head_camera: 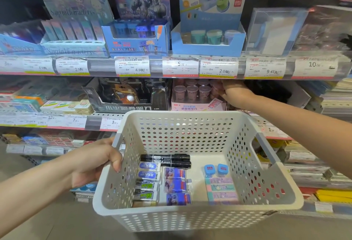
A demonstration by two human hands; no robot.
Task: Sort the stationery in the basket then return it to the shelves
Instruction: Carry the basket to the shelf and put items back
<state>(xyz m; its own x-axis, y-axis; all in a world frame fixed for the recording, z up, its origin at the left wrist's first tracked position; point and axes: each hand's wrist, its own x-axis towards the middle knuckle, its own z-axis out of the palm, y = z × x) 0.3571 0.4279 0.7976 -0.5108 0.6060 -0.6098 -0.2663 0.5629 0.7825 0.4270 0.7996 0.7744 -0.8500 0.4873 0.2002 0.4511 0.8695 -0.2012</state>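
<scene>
the basket [198, 209] sat in the lower centre of the frame, white and perforated, held up in front of the shelves. your left hand [99, 160] gripped its left handle, fingers curled over the grey rim, thumb side outside the wall. inside, on the floor, two black markers [165, 160] lay side by side along the far edge. below them ran a column of erasers [147, 181] at the left, blue-sleeved ones above green-labelled ones. just right of that column lay three purple-blue erasers [176, 185], stacked in a row toward you. further right, apart from these, two small blue sharpeners [216, 170] stood next to each other, and below them pastel erasers [222, 190] in pink and mint lay in a row.

your right hand [226, 91] reached into the middle shelf at centre right, under the price strip, at the right end of a pink box [192, 106] of cup-shaped sharpeners [192, 92]. its fingers were bent in among the cups, but the blur hid whether they held one, so i cannot tell.

left of the pink box stood a black display box [127, 104]. on the upper shelf, two blue display boxes [137, 39] sat in the middle, with price tags [218, 68] lined along the rail below them. stacked books [337, 98] filled the right edge of the frame.
</scene>
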